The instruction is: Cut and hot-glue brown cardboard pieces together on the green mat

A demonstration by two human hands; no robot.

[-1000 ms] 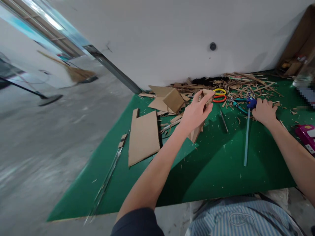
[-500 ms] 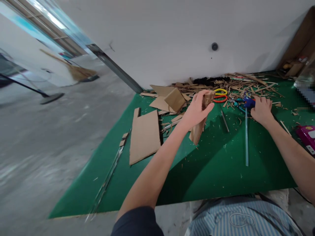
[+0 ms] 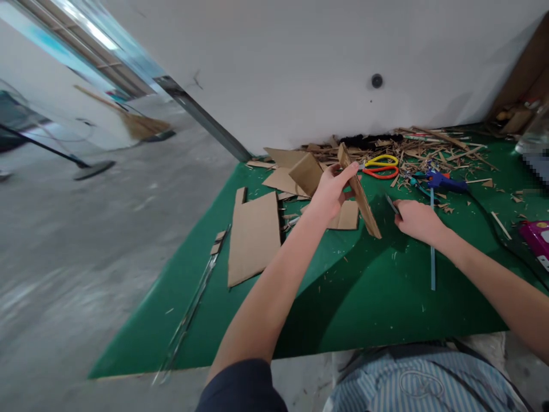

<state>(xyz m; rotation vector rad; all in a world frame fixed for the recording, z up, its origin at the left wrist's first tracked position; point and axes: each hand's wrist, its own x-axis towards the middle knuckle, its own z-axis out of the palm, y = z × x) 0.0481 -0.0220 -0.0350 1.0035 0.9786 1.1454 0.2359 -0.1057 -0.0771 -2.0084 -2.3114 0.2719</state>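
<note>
My left hand (image 3: 330,191) is closed round a folded cardboard piece (image 3: 359,194), held up over the green table (image 3: 364,297) with one long flap slanting down to the right. My right hand (image 3: 414,220) rests on the table just right of that flap, fingers curled on a thin dark tool (image 3: 391,204) that I cannot name. A blue glue gun (image 3: 444,182) lies beyond my right hand, and a long pale glue stick (image 3: 432,252) runs past my right wrist. Yellow and orange scissors (image 3: 380,166) lie near the wall.
A flat cardboard sheet (image 3: 253,236) and a metal ruler (image 3: 193,306) lie at the table's left. A small cardboard box (image 3: 305,173) and several scraps pile against the white wall. A pink object (image 3: 536,237) sits at the right edge. A broom (image 3: 137,123) lies on the floor.
My right hand left the blue glue gun and came nearer to the thin dark tool. My left hand turned the cardboard piece, so its long flap now slants down to the right.
</note>
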